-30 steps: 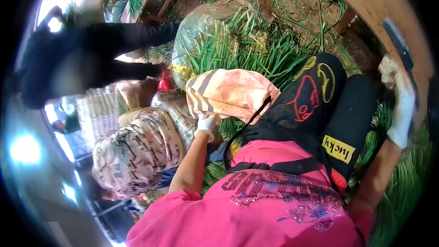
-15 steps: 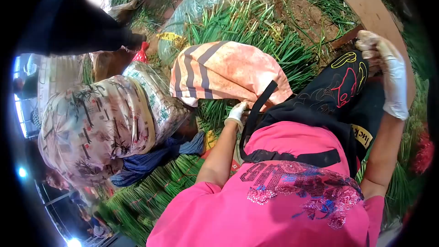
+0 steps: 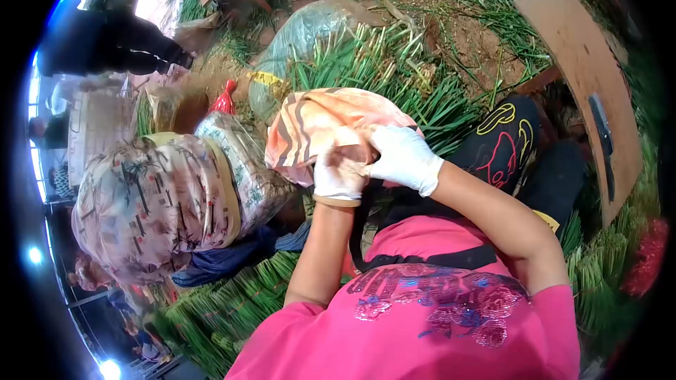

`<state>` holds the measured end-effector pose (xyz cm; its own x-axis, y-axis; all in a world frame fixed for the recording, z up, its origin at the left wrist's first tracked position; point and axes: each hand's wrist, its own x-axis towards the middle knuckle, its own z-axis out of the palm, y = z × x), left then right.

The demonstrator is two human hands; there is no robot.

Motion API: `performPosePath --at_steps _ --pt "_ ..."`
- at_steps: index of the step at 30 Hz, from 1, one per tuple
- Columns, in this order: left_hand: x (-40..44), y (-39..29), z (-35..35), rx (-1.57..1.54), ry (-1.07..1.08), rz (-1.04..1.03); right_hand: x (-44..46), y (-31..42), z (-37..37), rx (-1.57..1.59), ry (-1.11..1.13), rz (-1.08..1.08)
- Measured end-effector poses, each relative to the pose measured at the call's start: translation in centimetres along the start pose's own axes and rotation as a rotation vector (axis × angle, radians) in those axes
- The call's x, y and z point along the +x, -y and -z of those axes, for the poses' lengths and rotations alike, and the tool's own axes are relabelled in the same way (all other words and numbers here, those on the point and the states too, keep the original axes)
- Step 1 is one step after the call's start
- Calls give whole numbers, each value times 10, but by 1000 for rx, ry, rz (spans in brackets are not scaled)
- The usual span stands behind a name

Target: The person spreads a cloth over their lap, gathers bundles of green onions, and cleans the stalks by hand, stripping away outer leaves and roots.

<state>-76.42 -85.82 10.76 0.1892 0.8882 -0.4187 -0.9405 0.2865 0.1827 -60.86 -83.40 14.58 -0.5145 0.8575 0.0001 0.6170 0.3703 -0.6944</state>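
we've our white-gloved left hand (image 3: 339, 177) & right hand (image 3: 407, 160) together, touching, fingers of both bent inward. can't tell how far open they are or if they've hold of anything, since the fingertips overlap. the striped orange cloth (image 3: 334, 118) is just beyond the fingers, its near edge right by them. past it, farther fr the fingers, cut green stalks (image 3: 380, 63) lie by a clear plastic bag (image 3: 310, 24). well right of the fingers: a knife (image 3: 600, 123) on a wooden board (image 3: 563, 35). left of them, a floral-print bundle (image 3: 155, 204).
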Motion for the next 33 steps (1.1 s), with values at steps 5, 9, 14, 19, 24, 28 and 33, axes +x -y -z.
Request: performPosePath --at_steps 5,9,14,19,24,28,33 --pt "23 -15 14 219 -113 -222 38 -14 21 41 -338 369" --pt "62 -35 45 79 -296 -108 40 1 87 -224 -192 419" --pt "104 -65 -11 -2 -81 -298 30 -50 203 -184 -681 537" --pt "57 -69 -154 123 345 -357 -55 -76 299 301 -827 227" --pt "-34 -21 -193 690 445 -571 -188 -38 289 335 -875 -57" --pt "-94 8 -129 934 49 -240 -272 -53 238 209 -475 -311" --pt "-136 -31 40 2067 156 606 -337 -71 167 -145 81 -313"
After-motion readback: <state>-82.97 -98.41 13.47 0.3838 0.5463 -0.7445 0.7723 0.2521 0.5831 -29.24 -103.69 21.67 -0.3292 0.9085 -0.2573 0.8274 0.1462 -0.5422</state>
